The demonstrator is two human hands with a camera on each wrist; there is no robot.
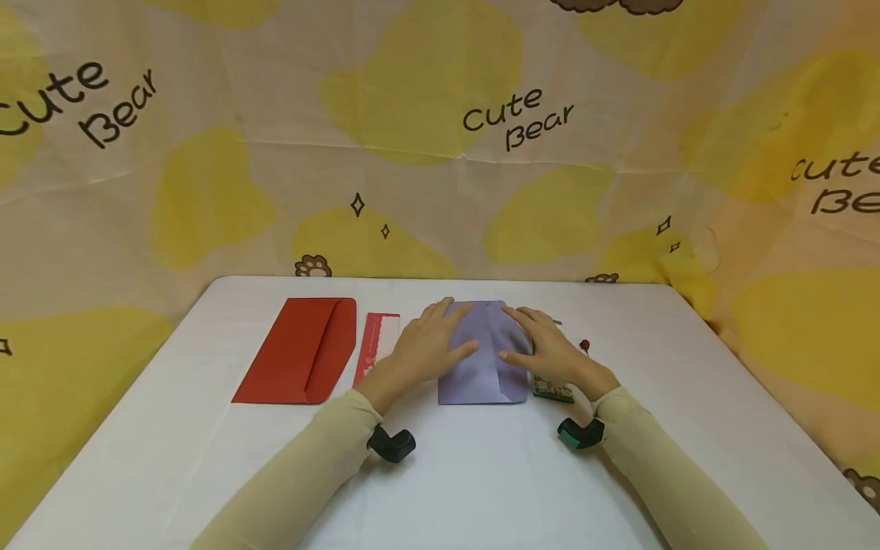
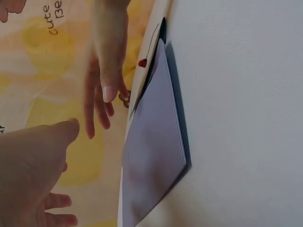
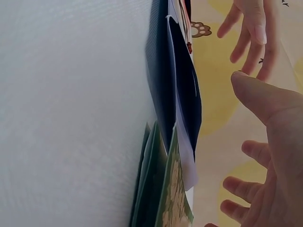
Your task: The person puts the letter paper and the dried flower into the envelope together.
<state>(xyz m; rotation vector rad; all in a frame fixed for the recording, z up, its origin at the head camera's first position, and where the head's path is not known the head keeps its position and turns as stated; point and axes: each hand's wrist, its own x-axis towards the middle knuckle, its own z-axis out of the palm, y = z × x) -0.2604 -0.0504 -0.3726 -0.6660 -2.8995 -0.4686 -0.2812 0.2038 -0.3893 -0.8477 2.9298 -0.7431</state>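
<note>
A lavender envelope [image 1: 470,386] lies on the white table, its flap running along the right side. Over its left part hovers my left hand [image 1: 428,345], fingers spread and relaxed; the left wrist view shows this hand [image 2: 33,165] apart from the envelope [image 2: 154,142]. My right hand [image 1: 553,350] is above the envelope's right edge, fingers loosely extended and holding nothing. Partly under the right hand sits a green patterned card [image 1: 553,390]; in the right wrist view this folded card [image 3: 173,198] stands slightly open beside the envelope [image 3: 185,104].
A red envelope [image 1: 292,355] lies at the left of the table [image 1: 481,473]. Between it and the left hand is a red-and-white card [image 1: 374,340], partly covered by that hand. A small red rose [image 1: 584,345] shows right of the right hand. A printed cloth [image 1: 412,168] hangs behind.
</note>
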